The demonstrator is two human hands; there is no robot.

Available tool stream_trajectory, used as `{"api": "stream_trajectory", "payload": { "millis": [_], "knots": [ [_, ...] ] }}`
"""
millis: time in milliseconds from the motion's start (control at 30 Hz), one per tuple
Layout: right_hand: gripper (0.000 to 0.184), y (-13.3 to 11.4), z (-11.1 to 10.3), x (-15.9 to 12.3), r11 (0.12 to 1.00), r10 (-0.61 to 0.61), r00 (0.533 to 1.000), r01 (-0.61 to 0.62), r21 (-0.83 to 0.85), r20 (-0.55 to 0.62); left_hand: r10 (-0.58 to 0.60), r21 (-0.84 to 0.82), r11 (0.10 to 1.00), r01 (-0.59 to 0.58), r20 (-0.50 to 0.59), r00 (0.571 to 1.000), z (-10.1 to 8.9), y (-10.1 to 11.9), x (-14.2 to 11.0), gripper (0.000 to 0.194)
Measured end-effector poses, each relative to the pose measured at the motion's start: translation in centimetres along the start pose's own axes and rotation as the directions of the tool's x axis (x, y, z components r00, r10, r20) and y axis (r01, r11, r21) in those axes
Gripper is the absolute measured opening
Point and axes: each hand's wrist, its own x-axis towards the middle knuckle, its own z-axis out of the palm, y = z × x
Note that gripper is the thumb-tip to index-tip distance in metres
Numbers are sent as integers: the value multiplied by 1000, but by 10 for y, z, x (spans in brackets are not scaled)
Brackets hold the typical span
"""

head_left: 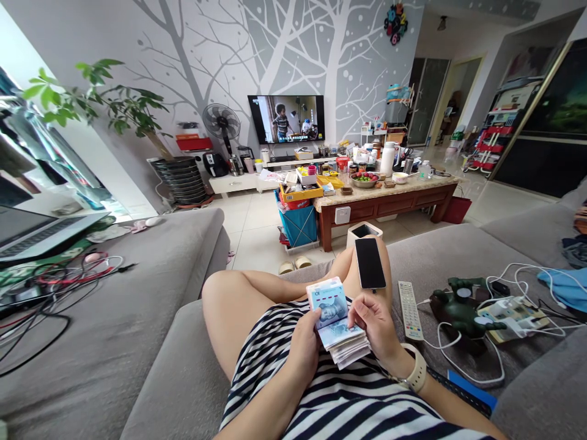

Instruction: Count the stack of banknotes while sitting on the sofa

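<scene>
Anyway, thick wad of pale blue paper banknotes (332, 324), "10" readable, was clamped between bare left hand (302, 348) and bare right hand (373, 324).

Bright daylight comes in through the glass (59, 159) at the far left, leaving glare along that side. The tiled floor (257, 232) shines softly and shadows stay faint. Wide-angle distortion bends the walls and the sofa (92, 318) near the edges, while the banknotes (339, 324) stay sharp.
</scene>
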Motion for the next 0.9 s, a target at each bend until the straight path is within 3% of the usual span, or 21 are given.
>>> {"api": "stream_trajectory", "payload": {
  "millis": [133,333,567,733,900],
  "knots": [
    [31,2,0,2,999,32,999,-33,-29,-28,-1,-21,1000,1,-3,1000,-1,-2,1,20],
    [33,8,-1,7,990,136,986,-138,-15,-97,-2,-11,1000,3,79,997,-6,-2,1,23],
    [33,13,-2,9,989,116,989,-123,-79,-89,-14,-16,1000,17,145,989,-5,-3,-1,21],
    [32,10,-2,8,990,71,993,-82,-117,-95,-8,-25,1000,10,67,998,-12,-10,4,18],
    [31,5,-1,5,994,30,997,-38,-107,-68,-14,-75,997,14,6,1000,-7,-9,3,19]
  ]
}}
